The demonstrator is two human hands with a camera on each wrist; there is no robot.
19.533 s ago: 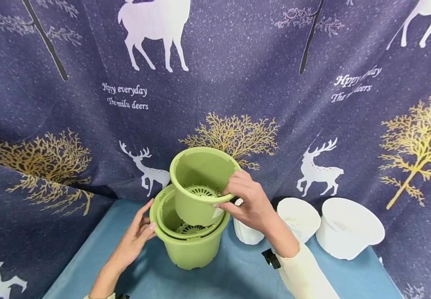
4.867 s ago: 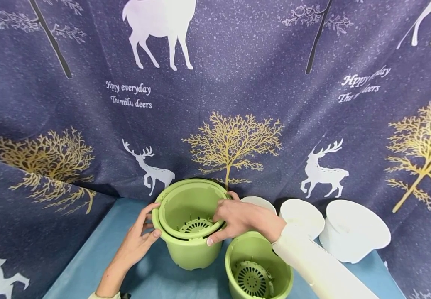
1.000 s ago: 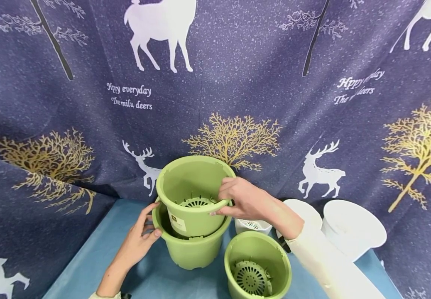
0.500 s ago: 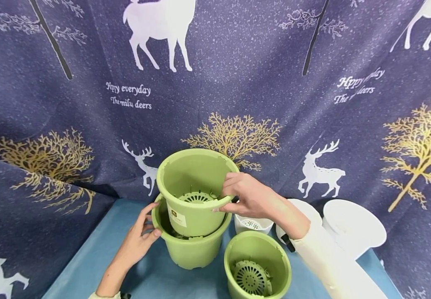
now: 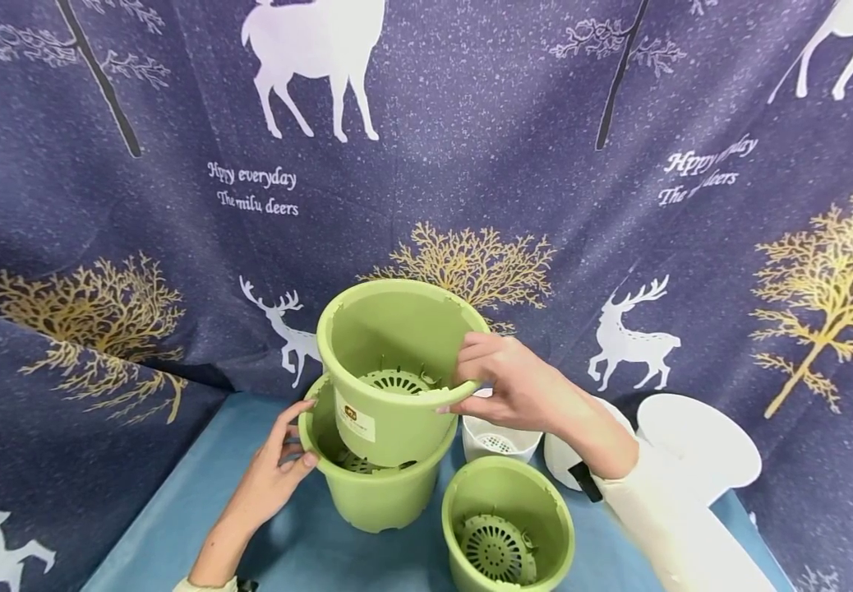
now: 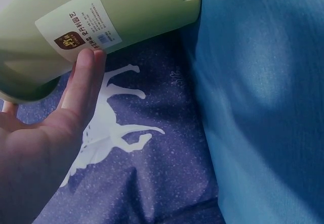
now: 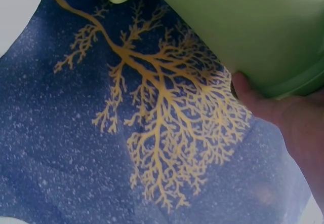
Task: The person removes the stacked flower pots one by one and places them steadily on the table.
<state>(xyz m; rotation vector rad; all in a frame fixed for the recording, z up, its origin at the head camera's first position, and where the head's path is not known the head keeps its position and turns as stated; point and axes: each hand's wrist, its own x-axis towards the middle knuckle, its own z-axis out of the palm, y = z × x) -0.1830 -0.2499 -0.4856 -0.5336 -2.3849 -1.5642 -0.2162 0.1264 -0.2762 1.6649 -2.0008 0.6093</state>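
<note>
In the head view, my right hand grips the right side of the rim of a green plastic flowerpot, thumb outside and fingers inside. This pot bears a label and is raised, slightly tilted, its base overlapping the mouth of a larger green flowerpot on the table. My left hand rests against the larger pot's left rim with fingers spread. In the left wrist view, its straight fingers touch the pot wall beside a printed label. The right wrist view shows my thumb on the lifted pot's rim.
A smaller green flowerpot stands upright at the front right. Behind it are a white pot with a perforated base, another white pot partly hidden by my forearm, and a wide-mouthed white one. A printed cloth hangs behind the blue-covered table.
The smaller green pot has been lifted out and set at the front right. Over the last second, my right hand has raised the labelled pot up and rightward. The left hand stays at the outer pot.
</note>
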